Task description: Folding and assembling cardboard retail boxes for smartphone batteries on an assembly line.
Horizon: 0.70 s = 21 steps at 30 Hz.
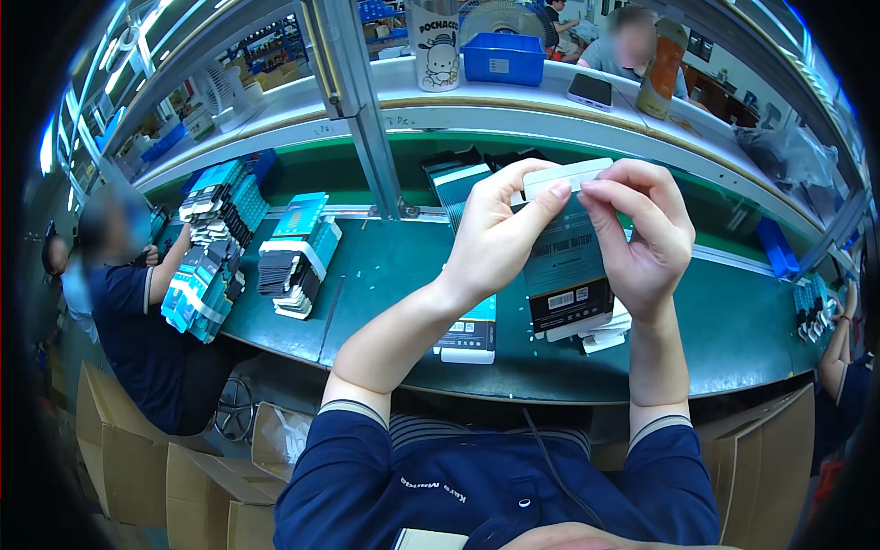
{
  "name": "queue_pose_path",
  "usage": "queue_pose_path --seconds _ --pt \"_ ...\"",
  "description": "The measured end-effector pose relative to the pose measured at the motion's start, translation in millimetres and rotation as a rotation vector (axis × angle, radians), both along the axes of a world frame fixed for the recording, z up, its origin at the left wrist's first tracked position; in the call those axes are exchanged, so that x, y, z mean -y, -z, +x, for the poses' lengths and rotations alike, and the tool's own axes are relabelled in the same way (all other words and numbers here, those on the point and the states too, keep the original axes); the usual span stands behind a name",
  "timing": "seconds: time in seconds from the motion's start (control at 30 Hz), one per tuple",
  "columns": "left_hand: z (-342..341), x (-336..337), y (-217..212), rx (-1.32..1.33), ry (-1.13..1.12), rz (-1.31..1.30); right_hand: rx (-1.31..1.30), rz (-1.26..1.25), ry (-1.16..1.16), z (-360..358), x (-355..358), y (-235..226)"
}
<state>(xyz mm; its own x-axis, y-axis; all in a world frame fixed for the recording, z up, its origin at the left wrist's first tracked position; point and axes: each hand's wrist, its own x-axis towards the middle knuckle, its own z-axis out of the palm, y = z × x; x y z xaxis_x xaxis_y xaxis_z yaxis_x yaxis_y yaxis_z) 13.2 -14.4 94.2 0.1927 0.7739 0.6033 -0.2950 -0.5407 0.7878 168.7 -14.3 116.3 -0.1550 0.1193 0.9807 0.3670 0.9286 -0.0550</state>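
Note:
Above the green bench, my left hand [495, 225] pinches the white end flap [573, 174] of a small carton between thumb and fingers. At the flap's right end, the thumb and fingertips of my right hand [649, 229] are closed on it too. Below the flap, between my hands, shows a teal-and-black carton panel [568, 266]; whether it is all one carton I cannot tell. Under its lower edge lie white flaps [605, 336] of more cartons. Another teal-and-black carton [467, 339] lies on the bench beneath my left forearm, which partly covers it.
Bundled flat cartons [298, 252] stand on the bench [367, 284] at the left, with more stacked cartons [452, 188] behind my left hand. A co-worker [128, 284] sits at the left. The shelf ahead carries a blue bin [502, 60], tumbler [435, 50], phone [589, 91] and bottle [660, 73].

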Motion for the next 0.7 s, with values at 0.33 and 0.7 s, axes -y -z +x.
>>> queue_pose_path --seconds 0.33,0.7 --pt "0.5 3.5 -4.0 -0.016 -0.03 0.007 -0.182 -0.328 -0.227 2.6 -8.0 5.0" --pt "10.3 12.5 -1.9 -0.003 -0.051 0.078 -0.115 -0.421 -0.228 7.9 -11.5 9.9"
